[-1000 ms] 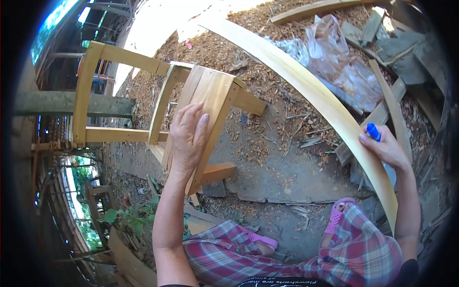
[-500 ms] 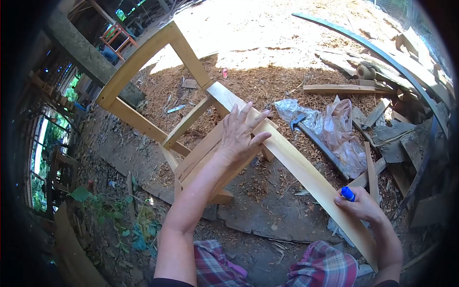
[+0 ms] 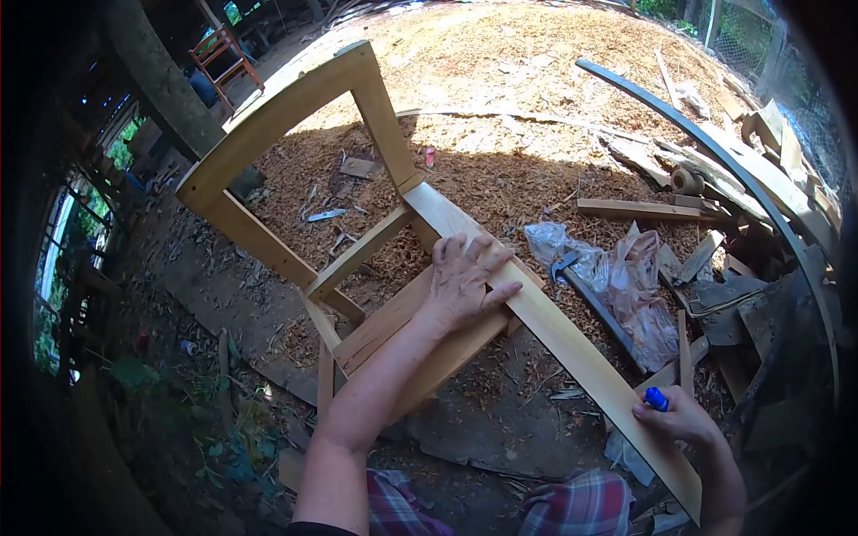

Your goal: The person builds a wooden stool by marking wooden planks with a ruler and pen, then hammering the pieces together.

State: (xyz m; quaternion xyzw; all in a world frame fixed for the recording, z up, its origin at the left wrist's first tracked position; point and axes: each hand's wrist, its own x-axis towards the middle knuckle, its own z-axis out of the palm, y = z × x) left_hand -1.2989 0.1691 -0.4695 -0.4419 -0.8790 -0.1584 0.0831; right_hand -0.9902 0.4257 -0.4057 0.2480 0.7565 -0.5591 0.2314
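A long flat wooden board [image 3: 576, 357] slants from the chair's back post down to the lower right, across the seat of an unfinished wooden chair [image 3: 268, 129]. My left hand [image 3: 465, 281] lies on the board above the seat, its spread fingers slightly bent and pressing down. At the board's near end, my right hand [image 3: 684, 418] is closed around a blue marker [image 3: 657, 398], whose blue end sticks out above the fist. This hand also rests against the board's edge; the marker's lower end is hidden.
A hammer [image 3: 594, 304] lies on the ground beside crumpled plastic bags [image 3: 639, 295]. Wood scraps [image 3: 702, 259] and a long curved dark strip [image 3: 715, 134] are on the right. Wood shavings [image 3: 500, 170] cover the ground beyond, with a concrete post [image 3: 165, 80] at upper left.
The view has tilted, so the chair and board appear lower. The fingers of my left hand are more bent on the board; my right hand keeps the marker at the near end.
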